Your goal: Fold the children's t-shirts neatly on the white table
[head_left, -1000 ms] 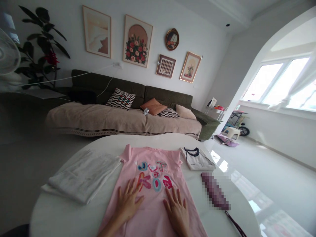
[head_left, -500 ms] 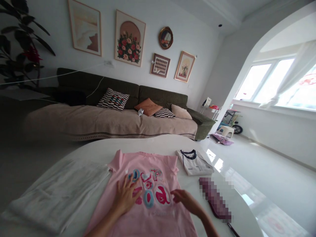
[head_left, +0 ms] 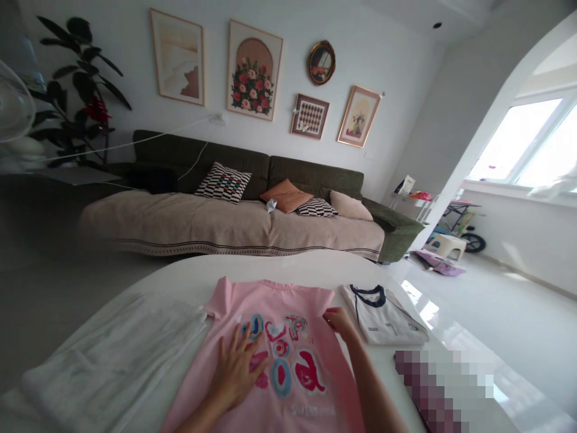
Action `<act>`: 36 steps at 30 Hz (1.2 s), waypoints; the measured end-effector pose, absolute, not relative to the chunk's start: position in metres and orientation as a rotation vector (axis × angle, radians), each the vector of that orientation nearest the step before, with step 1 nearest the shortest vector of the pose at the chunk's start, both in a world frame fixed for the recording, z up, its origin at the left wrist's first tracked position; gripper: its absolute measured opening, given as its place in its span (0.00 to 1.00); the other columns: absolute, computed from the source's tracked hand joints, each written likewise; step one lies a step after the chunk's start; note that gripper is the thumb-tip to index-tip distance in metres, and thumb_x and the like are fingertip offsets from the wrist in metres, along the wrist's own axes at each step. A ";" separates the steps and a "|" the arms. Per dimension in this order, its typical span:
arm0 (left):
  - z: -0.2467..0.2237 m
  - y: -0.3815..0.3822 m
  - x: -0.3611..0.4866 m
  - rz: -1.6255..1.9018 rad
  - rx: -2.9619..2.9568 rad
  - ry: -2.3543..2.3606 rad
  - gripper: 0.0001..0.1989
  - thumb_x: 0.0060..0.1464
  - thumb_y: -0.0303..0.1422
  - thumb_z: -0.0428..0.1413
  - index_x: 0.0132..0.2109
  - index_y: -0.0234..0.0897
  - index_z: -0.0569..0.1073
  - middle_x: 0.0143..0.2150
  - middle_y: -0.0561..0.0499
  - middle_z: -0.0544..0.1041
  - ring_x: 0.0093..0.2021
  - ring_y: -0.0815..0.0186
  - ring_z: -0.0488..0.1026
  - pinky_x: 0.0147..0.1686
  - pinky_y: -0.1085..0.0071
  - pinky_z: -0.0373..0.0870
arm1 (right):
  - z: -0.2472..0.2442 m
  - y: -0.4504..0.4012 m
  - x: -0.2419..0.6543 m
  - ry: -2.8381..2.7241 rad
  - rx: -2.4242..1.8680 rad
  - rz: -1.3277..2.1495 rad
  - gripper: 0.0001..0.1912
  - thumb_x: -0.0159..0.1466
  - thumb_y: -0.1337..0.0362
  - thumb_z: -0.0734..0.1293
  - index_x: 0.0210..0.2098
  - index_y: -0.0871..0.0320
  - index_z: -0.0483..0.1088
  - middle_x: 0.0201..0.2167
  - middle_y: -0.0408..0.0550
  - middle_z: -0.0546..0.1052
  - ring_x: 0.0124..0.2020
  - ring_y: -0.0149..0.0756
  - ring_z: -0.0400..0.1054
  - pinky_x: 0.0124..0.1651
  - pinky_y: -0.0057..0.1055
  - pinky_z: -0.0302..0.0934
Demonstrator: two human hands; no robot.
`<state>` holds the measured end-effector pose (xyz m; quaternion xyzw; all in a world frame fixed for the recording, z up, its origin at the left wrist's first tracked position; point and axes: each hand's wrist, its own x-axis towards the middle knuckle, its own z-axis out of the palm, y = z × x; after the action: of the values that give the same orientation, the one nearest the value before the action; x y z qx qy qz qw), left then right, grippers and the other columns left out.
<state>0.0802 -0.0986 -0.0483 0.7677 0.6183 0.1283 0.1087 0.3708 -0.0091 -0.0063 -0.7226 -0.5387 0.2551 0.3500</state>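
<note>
The pink printed T-shirt lies on the white table, under both hands. The left hand, fingers spread, presses its print at eight o'clock; the right hand, apart, touches its sleeve edge at two o'clock, grip unclear.

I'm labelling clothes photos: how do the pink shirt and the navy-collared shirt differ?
The pink shirt is spread out; the navy-collared shirt is folded compactly. The pink shirt has a large colourful print, the navy-collared shirt small dark markings. The pink shirt's neckline is pink, the navy-collared shirt's dark against white. Both lie front up on the table.
</note>
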 end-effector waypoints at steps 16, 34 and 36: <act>-0.037 -0.096 0.085 0.325 2.231 1.818 0.28 0.55 0.48 0.43 0.62 0.55 0.51 0.67 0.52 0.43 0.66 0.51 0.35 0.58 0.44 0.31 | -0.028 -0.034 0.302 -2.026 -2.095 0.113 0.25 0.63 0.56 0.53 0.60 0.51 0.53 0.63 0.49 0.51 0.64 0.46 0.39 0.59 0.48 0.40; -0.048 -0.093 0.084 0.352 2.275 1.834 0.29 0.55 0.48 0.44 0.62 0.56 0.47 0.67 0.51 0.43 0.66 0.52 0.35 0.58 0.43 0.32 | -0.018 -0.025 0.307 -1.983 -2.310 0.148 0.32 0.66 0.52 0.44 0.64 0.65 0.39 0.65 0.59 0.42 0.65 0.44 0.32 0.60 0.49 0.36; -0.050 -0.093 0.084 0.356 2.285 1.826 0.29 0.55 0.49 0.43 0.63 0.56 0.47 0.67 0.51 0.44 0.66 0.52 0.36 0.58 0.43 0.33 | -0.023 -0.046 0.293 -2.141 -2.139 0.195 0.32 0.65 0.50 0.46 0.64 0.61 0.39 0.66 0.51 0.39 0.65 0.39 0.30 0.62 0.45 0.34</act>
<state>0.0835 -0.0929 -0.0498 0.7718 0.6168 0.1202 0.0971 0.2929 -0.0456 -0.0232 -0.7044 -0.7049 0.0640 0.0543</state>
